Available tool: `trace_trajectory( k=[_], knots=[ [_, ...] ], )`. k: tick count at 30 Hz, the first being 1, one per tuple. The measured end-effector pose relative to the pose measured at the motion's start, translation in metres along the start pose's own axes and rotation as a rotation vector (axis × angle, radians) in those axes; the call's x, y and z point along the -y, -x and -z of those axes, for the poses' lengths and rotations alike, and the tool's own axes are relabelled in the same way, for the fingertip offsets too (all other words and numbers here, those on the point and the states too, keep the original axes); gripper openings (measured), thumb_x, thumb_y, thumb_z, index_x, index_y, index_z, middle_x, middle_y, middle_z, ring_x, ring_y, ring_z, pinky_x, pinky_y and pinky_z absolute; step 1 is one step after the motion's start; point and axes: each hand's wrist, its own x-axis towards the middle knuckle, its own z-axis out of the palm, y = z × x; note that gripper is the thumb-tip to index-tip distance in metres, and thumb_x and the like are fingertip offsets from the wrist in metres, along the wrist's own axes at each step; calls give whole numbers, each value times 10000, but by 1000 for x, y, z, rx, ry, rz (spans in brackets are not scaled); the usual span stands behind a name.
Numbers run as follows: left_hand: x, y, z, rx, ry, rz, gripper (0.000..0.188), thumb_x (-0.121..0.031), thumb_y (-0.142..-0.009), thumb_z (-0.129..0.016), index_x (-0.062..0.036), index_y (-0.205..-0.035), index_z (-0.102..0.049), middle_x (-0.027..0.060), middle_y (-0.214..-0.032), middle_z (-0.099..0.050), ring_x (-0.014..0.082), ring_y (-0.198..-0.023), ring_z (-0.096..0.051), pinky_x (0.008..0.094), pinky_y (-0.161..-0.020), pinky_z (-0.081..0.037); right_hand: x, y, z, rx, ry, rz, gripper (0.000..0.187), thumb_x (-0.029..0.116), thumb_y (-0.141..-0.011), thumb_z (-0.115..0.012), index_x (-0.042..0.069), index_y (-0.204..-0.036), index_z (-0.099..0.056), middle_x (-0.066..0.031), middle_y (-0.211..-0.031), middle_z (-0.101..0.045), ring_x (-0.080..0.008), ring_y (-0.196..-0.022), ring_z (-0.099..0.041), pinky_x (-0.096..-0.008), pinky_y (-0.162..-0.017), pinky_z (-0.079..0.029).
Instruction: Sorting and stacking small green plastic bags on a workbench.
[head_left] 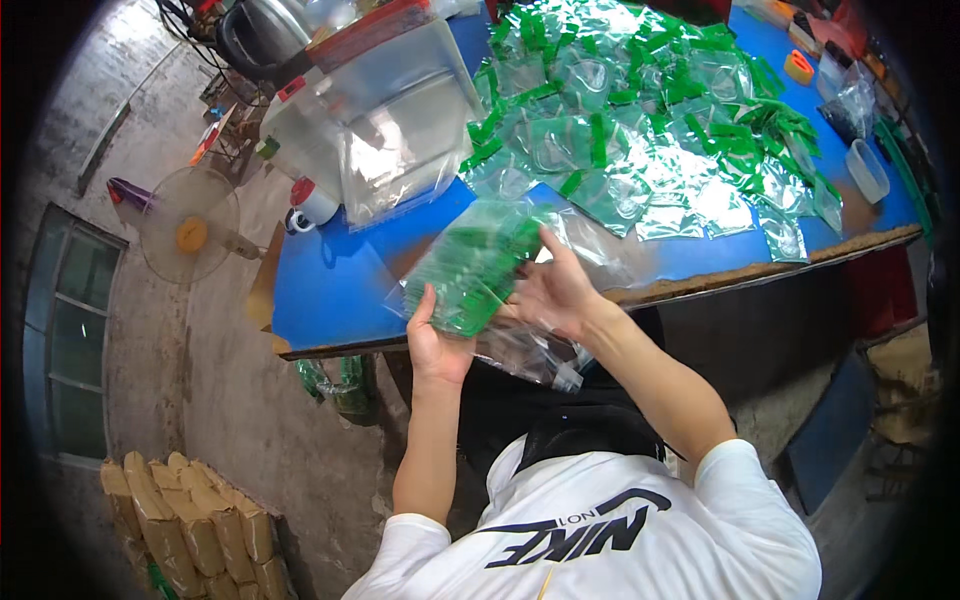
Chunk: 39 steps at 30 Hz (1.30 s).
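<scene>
Over the front edge of the blue table, I hold a thick stack of clear plastic bags with green edges (462, 262), tilted and slightly blurred. My left hand (440, 348) grips its lower left side, thumb on top. Closed on the right side of the stack is my right hand (556, 288), its fingers partly hidden. Loose clear plastic film (528, 358) hangs below the stack between my wrists; whether it wraps the stack I cannot tell. Beyond my hands lies a wide heap of similar green-edged bags (600, 140).
The blue table (325, 285) has a worn front edge. A bundle of clear plastic sheets (405, 130) stands at its left, near a red and white bottle (312, 200). On the right are an orange tape roll (798, 67) and a clear tub (867, 170). A fan (190, 232) stands left.
</scene>
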Motion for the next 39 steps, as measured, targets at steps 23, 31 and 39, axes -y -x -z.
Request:
trace_trajectory(
  k=[23,31,39],
  knots=[
    [-87,8,39,-93,-502,-140,424,-91,-953,-629,10,-1341,-492,154,-1230,-623,289,-1126,-620,436,-969,-517,-61,-30,1,-370,549,78,640,506,-1042,-386,-44,-1367,-367,-280,-1174,-551,-338,-923,-672,-427,-800,-607],
    [-88,-50,-18,563,-1784,-625,423,-225,-1015,-516,-114,-1423,-516,98,-1464,-517,318,-1405,-404,431,-1167,-286,-69,-22,17,-296,502,94,549,378,-1060,-416,-29,-1411,-305,-250,-1217,-543,-335,-1108,-628,-410,-941,-554],
    [-30,-66,7,732,-2388,-668,565,-365,-1014,-463,-188,-1537,-341,64,-1618,-269,349,-1498,-185,559,-1211,-75,-91,73,2,231,895,-564,343,191,-1014,-568,-27,-1279,-569,-108,-1107,-683,-164,-977,-670,-299,-840,-550]
  ],
)
